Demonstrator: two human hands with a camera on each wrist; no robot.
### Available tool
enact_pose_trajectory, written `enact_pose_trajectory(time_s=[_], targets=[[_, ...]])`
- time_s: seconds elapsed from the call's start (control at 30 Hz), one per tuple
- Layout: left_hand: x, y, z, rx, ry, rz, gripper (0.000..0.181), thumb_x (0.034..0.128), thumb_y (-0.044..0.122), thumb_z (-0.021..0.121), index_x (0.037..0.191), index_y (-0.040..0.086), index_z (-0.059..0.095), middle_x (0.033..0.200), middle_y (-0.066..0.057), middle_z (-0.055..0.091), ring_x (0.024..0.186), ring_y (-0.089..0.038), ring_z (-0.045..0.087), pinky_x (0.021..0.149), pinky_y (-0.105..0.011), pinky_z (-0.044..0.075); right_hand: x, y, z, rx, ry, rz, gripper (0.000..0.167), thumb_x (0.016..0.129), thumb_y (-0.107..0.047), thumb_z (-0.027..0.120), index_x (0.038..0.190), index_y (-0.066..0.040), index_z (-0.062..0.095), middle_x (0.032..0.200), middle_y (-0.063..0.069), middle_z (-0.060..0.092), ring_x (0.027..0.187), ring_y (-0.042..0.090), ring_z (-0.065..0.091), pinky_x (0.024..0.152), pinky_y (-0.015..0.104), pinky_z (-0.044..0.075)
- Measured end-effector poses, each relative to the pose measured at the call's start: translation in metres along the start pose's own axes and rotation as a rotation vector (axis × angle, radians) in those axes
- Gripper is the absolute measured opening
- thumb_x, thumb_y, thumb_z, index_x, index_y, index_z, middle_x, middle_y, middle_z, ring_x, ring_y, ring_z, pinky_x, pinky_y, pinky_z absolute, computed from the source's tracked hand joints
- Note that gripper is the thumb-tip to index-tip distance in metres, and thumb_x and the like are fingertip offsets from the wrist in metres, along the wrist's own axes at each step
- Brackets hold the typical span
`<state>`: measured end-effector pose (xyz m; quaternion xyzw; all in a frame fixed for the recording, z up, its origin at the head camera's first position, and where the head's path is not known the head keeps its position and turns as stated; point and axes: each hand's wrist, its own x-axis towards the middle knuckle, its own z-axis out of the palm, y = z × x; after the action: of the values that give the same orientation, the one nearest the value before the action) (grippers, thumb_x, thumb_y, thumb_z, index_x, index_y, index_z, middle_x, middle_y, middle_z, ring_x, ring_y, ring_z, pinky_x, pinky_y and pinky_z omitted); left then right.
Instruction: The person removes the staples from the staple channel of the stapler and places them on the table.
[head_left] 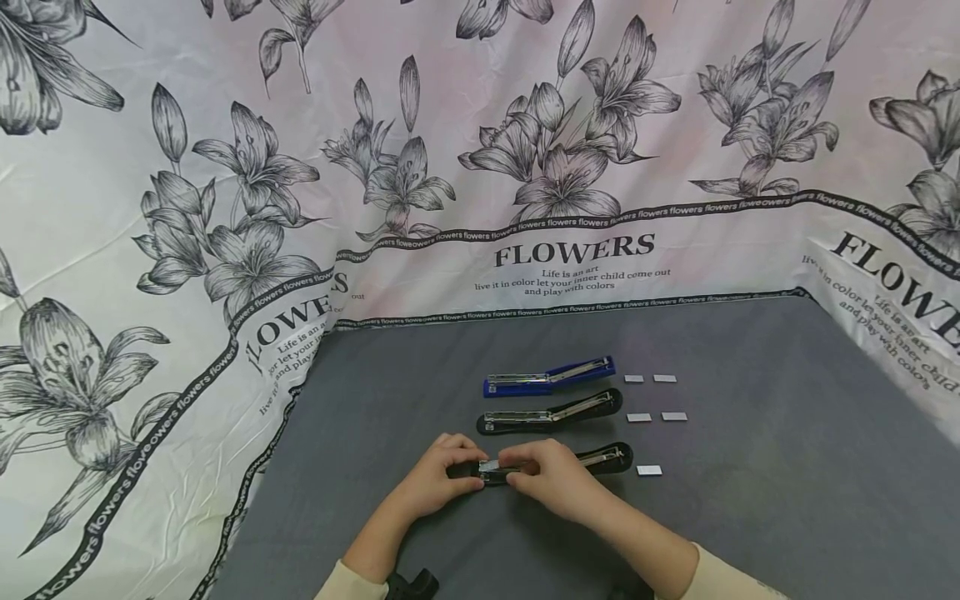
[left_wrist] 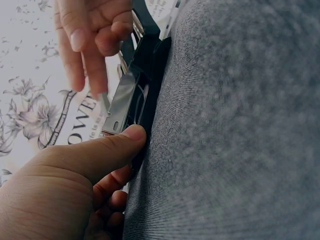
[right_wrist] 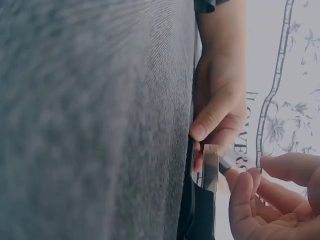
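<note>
The nearest black stapler [head_left: 617, 457] lies opened out on the grey tabletop. My left hand [head_left: 433, 477] grips its front end, the thumb pressing on the near side, as the left wrist view also shows. Over the metal magazine [left_wrist: 121, 102] is my right hand [head_left: 553, 477], its fingertips pinching a small grey strip of staples [left_wrist: 104, 102] beside the magazine's end. In the right wrist view that strip [right_wrist: 224, 164] shows as a dark sliver, mostly covered by the fingers. One white-looking staple strip [head_left: 649, 471] lies right of this stapler.
Behind it lie another opened black stapler [head_left: 525, 419] and an opened blue stapler [head_left: 525, 384], side by side. Two staple strips [head_left: 639, 417] sit right of the black one and two more [head_left: 633, 379] right of the blue. Flower-printed cloth [head_left: 570, 258] borders the grey tabletop [head_left: 787, 467].
</note>
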<state>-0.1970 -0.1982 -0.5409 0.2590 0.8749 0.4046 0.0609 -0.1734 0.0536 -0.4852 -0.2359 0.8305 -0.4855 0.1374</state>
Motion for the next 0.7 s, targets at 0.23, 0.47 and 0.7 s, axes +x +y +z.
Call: enact_pose_trajectory(time_s=[0.23, 0.47, 0.7], targets=[[0.001, 0.000, 0.000, 0.005, -0.003, 0.013, 0.030, 0.0902, 0.020, 0.082, 0.120, 0.017, 0.076, 0.111, 0.012, 0.063, 0.103, -0.011, 0.049, 0.093, -0.036, 0.046, 0.006, -0.002, 0.012, -0.061, 0.030, -0.005, 0.033, 0.096, -0.006, 0.072, 0.128, -0.001, 0.071, 0.111, 0.005, 0.072, 0.071, 0.010, 0.056, 0.058, 0.027, 0.046], [0.001, 0.001, 0.000, 0.016, 0.005, 0.022, 0.030, 0.0896, 0.018, 0.082, 0.119, 0.016, 0.076, 0.111, 0.012, 0.063, 0.102, -0.011, 0.049, 0.093, -0.036, 0.047, 0.015, -0.005, 0.022, -0.315, 0.142, -0.091, 0.024, 0.090, -0.006, 0.078, 0.114, -0.001, 0.077, 0.087, -0.004, 0.066, 0.070, 0.006, 0.054, 0.062, 0.028, 0.047], [0.001, 0.002, -0.001, 0.014, 0.002, 0.012, 0.030, 0.0896, 0.017, 0.082, 0.119, 0.017, 0.077, 0.111, 0.012, 0.062, 0.102, -0.011, 0.049, 0.092, -0.035, 0.046, 0.018, -0.005, 0.024, -0.411, 0.218, -0.079, 0.009, 0.088, -0.003, 0.079, 0.096, -0.006, 0.081, 0.088, 0.001, 0.072, 0.076, 0.010, 0.063, 0.067, 0.031, 0.052]])
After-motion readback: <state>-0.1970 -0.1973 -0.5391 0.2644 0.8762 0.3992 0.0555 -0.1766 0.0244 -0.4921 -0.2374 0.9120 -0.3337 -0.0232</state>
